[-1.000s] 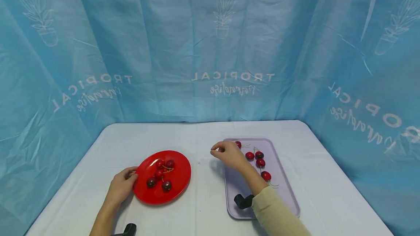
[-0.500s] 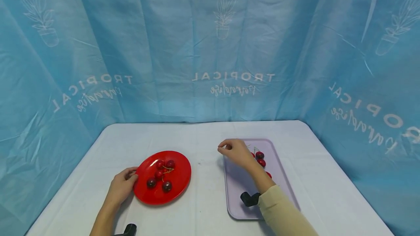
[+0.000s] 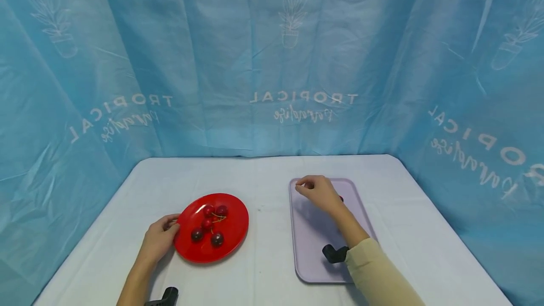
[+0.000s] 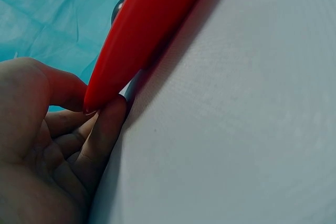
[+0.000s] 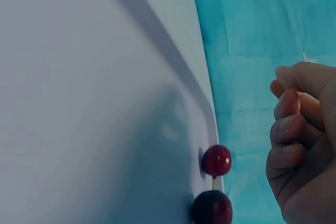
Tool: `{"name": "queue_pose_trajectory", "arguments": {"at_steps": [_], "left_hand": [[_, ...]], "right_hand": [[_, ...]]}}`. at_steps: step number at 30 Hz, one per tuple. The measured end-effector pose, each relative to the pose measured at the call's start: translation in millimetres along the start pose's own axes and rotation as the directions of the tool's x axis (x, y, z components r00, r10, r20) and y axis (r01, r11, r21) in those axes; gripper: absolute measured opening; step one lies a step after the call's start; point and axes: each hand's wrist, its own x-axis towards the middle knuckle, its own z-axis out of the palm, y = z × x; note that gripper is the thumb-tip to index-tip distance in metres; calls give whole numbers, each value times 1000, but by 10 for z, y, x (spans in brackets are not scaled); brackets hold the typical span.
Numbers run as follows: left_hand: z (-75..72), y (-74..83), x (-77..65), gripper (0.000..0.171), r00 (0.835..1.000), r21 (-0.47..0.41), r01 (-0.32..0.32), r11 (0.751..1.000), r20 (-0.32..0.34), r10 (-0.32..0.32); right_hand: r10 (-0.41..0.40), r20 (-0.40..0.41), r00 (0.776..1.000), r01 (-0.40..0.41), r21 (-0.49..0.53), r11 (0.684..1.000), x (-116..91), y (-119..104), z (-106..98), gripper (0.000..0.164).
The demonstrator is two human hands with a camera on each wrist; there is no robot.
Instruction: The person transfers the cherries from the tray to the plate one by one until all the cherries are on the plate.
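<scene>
At the left, my left hand (image 3: 158, 239) pinches the rim of a red plate (image 3: 231, 244) between thumb and fingers. In the left wrist view the plate's edge (image 4: 131, 40) sits between the thumb and fingers, slightly raised off the cloth on that side. Several cherries (image 3: 217, 239), some bright red and some nearly black, lie on the plate with their stems. My right hand (image 3: 319, 193) hovers above a lilac tray (image 3: 312, 275), fingers loosely curled, thumb and index close together, with nothing visible between them. A red cherry (image 5: 217, 160) and a darker cherry (image 5: 212, 208) lie below it.
A white cloth (image 3: 267, 230) covers the table. Blue printed curtains (image 3: 272, 70) hang behind it and along both sides. Each wrist carries a black mount (image 3: 335, 254). My right hand and forearm hide most of the tray's cherries in the head view.
My right hand has moved right, from the tray's left edge to over its far part, covering the cherries there. The left hand and the plate have stayed in place.
</scene>
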Motion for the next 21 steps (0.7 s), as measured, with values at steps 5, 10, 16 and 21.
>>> {"name": "queue_pose_trajectory", "arguments": {"at_steps": [5,10,16,21], "left_hand": [[-8,3,6,42,1000,0,2,1000,3,-2],[-7,-10,-16,42,1000,-6,0,1000,2,0],[-5,-27,-28,42,1000,-1,-2,1000,7,2],[-6,0,-11,43,1000,-9,-8,1000,7,9]], "right_hand": [[14,-3,1000,-14,28,1000,1,56,-76,17],[71,1,997,-71,71,995,-21,119,-121,20],[125,7,992,-125,14,992,-21,187,-188,22],[137,-41,990,-139,-64,988,2,247,-288,23]]}}
